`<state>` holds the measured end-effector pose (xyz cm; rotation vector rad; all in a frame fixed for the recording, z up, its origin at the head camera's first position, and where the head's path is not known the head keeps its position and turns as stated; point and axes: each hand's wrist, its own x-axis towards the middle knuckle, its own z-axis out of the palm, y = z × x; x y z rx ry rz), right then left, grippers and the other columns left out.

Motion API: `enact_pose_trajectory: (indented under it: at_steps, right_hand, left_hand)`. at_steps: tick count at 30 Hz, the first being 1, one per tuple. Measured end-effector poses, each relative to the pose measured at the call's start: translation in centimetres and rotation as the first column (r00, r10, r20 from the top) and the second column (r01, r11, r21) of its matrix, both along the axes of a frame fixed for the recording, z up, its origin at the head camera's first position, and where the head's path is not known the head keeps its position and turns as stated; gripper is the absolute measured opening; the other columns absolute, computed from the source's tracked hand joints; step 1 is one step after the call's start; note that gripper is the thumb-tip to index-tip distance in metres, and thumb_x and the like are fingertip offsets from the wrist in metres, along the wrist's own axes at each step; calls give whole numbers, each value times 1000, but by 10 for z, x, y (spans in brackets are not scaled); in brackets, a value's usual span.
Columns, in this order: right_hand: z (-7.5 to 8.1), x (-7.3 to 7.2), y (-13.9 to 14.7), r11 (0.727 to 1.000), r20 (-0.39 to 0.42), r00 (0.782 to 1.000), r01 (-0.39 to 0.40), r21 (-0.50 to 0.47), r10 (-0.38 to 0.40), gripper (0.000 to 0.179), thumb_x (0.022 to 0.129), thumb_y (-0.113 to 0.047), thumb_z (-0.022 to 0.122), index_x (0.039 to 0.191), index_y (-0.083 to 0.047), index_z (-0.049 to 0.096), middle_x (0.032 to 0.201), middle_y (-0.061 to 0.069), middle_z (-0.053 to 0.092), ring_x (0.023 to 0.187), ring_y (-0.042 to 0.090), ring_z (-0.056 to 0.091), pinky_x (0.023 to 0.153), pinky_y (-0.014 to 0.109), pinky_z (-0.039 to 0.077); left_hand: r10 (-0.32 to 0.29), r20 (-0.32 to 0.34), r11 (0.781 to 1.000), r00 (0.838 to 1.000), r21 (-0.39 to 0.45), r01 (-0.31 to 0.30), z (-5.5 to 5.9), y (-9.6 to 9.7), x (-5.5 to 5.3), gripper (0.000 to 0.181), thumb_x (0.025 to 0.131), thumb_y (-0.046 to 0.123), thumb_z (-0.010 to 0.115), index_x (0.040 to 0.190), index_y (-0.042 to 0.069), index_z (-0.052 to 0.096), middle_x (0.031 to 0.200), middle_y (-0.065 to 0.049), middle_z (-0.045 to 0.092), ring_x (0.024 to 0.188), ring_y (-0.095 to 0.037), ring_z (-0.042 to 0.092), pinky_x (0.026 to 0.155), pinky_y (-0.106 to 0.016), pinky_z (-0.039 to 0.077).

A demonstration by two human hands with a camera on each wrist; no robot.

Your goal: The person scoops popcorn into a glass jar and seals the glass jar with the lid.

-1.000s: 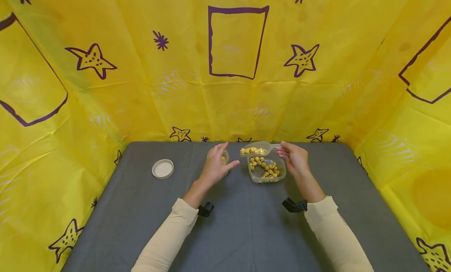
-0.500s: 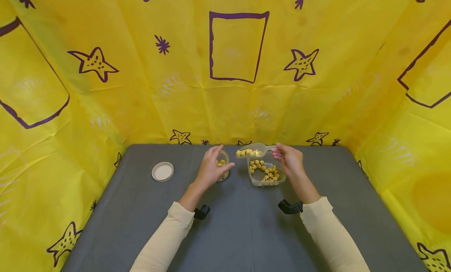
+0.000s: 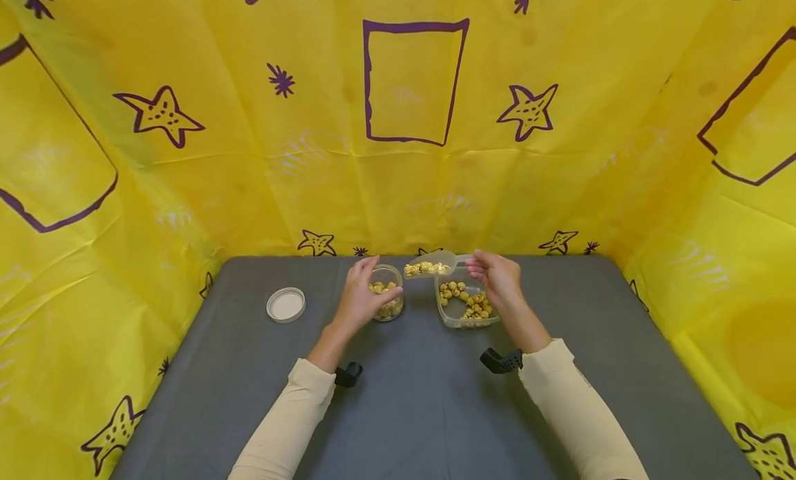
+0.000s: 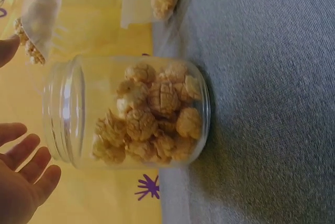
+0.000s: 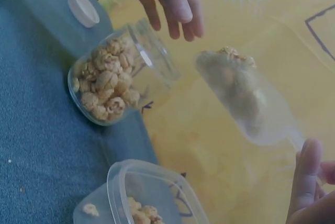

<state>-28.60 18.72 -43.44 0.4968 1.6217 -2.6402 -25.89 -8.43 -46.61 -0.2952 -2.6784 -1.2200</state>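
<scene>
Caramel popcorn fills part of a clear jar [image 4: 141,114] that stands uncapped on the table. My left hand [image 3: 359,293] is spread beside the jar's mouth, fingers and thumb apart, as the left wrist view shows. In my right hand [image 3: 499,276] I grip the handle of a translucent scoop [image 5: 246,103], held level and loaded with popcorn [image 3: 428,268]. The scoop's tip is near the jar's rim, above the table. Below the scoop sits a clear square tub [image 3: 469,322] with more popcorn in it.
A white round lid [image 3: 286,304] lies on the grey table [image 3: 398,397], left of the jar. Yellow cloth [image 3: 311,190] with purple drawings hangs close behind the table and along both sides.
My right hand has carried the loaded scoop left, from over the tub toward the jar. My left hand has shifted left, so more of the jar shows.
</scene>
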Motion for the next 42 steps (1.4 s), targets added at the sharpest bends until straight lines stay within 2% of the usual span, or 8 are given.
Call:
enact_pose_trajectory:
  at_steps: [10,14,21,31,42]
  right_hand:
    - [0,-6,-15,1000,-31,999,-15,11,16,26,96,-3,58,72,-7,69,59,3,70,49,10,65,51,21,54]
    - [-2,-7,-18,1000,-14,1000,-5,17,5,23,95,-4,59,74,-7,68,59,3,70,49,10,65,51,21,54]
    - [-2,-8,-22,1000,-31,1000,4,24,-3,19,95,-4,60,78,-4,67,59,3,69,48,10,65,51,21,54]
    - [1,-10,-28,999,-16,1000,-4,40,4,12,94,-4,62,82,-3,65,60,3,69,48,10,64,52,21,55]
    - [11,-12,-35,993,-47,999,-15,119,21,9,93,-5,62,93,3,65,62,3,69,50,10,64,53,22,55]
  left_hand:
    - [23,63,1000,998,-5,-22,-6,-10,-4,100,77,46,80,153,6,29,152,-20,34,139,-38,34,109,-58,36]
    - [21,85,1000,996,-5,-20,-11,-13,-5,101,76,49,80,153,7,30,152,-18,35,139,-37,35,110,-58,35]
    - [25,83,999,996,-29,-22,-21,-16,-8,100,75,50,80,151,5,34,150,-19,38,137,-37,37,111,-56,34]
    - [29,147,999,989,-31,-25,-29,-19,-8,101,74,47,81,152,5,31,150,-21,38,138,-38,37,111,-56,34]
    - [37,143,999,989,-12,-36,-37,-20,-9,99,71,46,84,147,3,38,143,-22,46,132,-38,43,109,-54,36]
